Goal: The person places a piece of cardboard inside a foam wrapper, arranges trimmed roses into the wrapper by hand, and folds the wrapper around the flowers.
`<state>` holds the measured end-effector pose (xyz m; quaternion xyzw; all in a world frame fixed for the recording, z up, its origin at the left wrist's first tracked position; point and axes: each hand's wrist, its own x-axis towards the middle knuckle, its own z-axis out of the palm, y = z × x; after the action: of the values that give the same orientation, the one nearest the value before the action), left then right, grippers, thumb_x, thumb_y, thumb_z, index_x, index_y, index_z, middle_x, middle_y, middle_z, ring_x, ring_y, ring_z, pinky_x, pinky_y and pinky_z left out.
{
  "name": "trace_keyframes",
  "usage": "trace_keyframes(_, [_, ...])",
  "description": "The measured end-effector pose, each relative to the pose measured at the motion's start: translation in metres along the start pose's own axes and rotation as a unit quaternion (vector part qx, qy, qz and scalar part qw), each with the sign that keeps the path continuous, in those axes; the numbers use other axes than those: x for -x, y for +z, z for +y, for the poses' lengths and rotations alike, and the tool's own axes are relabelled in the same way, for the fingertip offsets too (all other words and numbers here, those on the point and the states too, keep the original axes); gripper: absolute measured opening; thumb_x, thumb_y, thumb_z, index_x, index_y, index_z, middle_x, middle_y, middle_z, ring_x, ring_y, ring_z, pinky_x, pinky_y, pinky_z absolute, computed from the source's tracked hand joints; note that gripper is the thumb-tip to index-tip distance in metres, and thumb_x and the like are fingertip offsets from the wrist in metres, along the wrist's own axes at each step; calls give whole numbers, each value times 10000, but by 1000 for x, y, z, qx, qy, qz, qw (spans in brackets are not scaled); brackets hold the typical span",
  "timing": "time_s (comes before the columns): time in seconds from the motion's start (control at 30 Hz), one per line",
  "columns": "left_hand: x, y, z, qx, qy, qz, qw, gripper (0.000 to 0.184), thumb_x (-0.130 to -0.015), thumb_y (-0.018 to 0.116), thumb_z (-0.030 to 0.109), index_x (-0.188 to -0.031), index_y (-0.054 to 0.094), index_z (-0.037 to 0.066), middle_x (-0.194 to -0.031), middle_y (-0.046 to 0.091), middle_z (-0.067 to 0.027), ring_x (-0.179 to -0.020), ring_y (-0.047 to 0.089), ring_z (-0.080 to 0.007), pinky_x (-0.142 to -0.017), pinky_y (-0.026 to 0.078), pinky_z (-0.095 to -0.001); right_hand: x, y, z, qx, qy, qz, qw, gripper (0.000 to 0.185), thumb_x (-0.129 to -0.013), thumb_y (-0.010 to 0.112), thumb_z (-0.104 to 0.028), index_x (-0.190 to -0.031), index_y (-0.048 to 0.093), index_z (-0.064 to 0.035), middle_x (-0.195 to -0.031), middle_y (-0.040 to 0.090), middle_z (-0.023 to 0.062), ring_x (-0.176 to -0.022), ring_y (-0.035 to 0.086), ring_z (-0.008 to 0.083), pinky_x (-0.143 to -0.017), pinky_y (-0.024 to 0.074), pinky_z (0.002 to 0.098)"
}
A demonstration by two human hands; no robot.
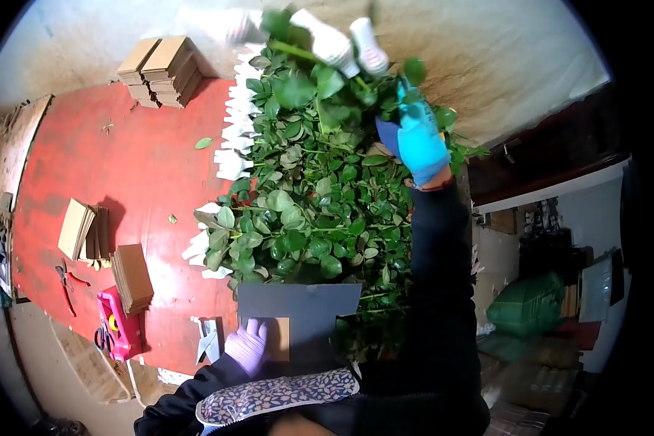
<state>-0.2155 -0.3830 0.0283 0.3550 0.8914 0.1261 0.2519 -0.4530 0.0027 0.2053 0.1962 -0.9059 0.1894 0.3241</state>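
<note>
**Holding leafy stems (296,89) at the far side**

Clamped in the blue-gloved right hand (420,139), with white-sleeved heads (332,47) pointing far left, above the far end of the stem pile (305,218). At the near edge, resting the purple-gloved left hand (246,346) with fingers extended on a dark board (312,301), just beside a brown card (279,338). Farther left, on the red desk (160,167): near, a stapler (208,340), a pink dispenser (120,327) and red-handled pliers (67,294); far, stacked cardboard (168,62).
</note>
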Motion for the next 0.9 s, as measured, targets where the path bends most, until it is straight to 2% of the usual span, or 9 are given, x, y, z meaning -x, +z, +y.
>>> trace_keyframes(0.03, [0,-2,1,-1,-3,-1,1000,771,-716,764,395,-1280,450,-28,-1133,486,-214,-812,616,-345,-638,520,-451,-9,-17,-27,126,-64,-68,988,580,-745,738,-208,-1225,505,19,-1153,581,218,-934,601,363,-794,516,427])
trace_keyframes(0.2, [0,2,1,-21,-4,4,1000,770,-714,765,397,-1279,453,-25,-1121,489,-203,-818,614,-330,-643,520,-444,24,54,-66,253,7,-300,920,418,-746,710,-195,-1088,534,-32,-1044,582,213,-746,624,341,-647,517,437])
trace_keyframes(0.27, [-1,2,0,-20,-5,-1,1000,773,-713,766,396,-1282,453,-23,-1116,491,-200,-817,613,-329,-645,520,-445,63,103,-44,127,-12,-294,947,366,-751,679,-141,-1053,517,-16,-1029,553,222,-674,588,365,-603,491,467])
trace_keyframes(0.47, [0,5,-2,-16,5,13,1000,791,-702,774,401,-1288,452,-22,-1095,500,-192,-819,614,-330,-615,524,-443,122,169,-9,95,56,-448,887,456,-804,649,-256,-1171,534,-11,-1119,575,214,-996,600,369,-835,500,457])
trace_keyframes(0.57, [-1,2,-1,-8,7,9,1000,775,-692,780,402,-1262,471,-23,-1091,499,-192,-811,614,-326,-604,524,-436,55,131,-26,60,97,-662,741,588,-784,674,-491,-1156,600,-41,-1121,648,188,-1037,621,358,-879,504,430])
trace_keyframes(0.67, [-1,9,-3,-10,14,22,1000,762,-679,789,405,-1237,489,-20,-1081,497,-185,-791,615,-321,-595,526,-431,-2,100,-37,113,55,-567,814,475,-833,630,-445,-1135,634,-78,-1072,682,174,-951,659,362,-840,524,435])
trace_keyframes(0.73, [-2,9,-5,-7,22,38,999,755,-675,793,400,-1232,493,-13,-1080,496,-185,-777,615,-323,-593,530,-430,-45,97,-38,267,85,-543,792,399,-856,611,-387,-1137,638,-106,-1053,685,171,-927,659,359,-818,524,445])
trace_keyframes(0.83, [-4,21,-7,-3,-3,17,1000,726,-667,797,388,-1208,505,3,-1090,496,-188,-764,614,-328,-577,530,-433,-90,116,-17,181,43,-243,952,291,-875,586,-287,-1101,638,-111,-1000,679,179,-887,650,366,-780,514,478])
trace_keyframes(0.9, [-5,21,-6,-8,3,40,999,648,-701,776,350,-1190,521,11,-1084,504,-181,-731,613,-320,-539,524,-426,-109,156,19,166,17,-98,981,266,-886,565,-240,-1089,617,-76,-988,672,186,-905,641,380,-782,505,493])
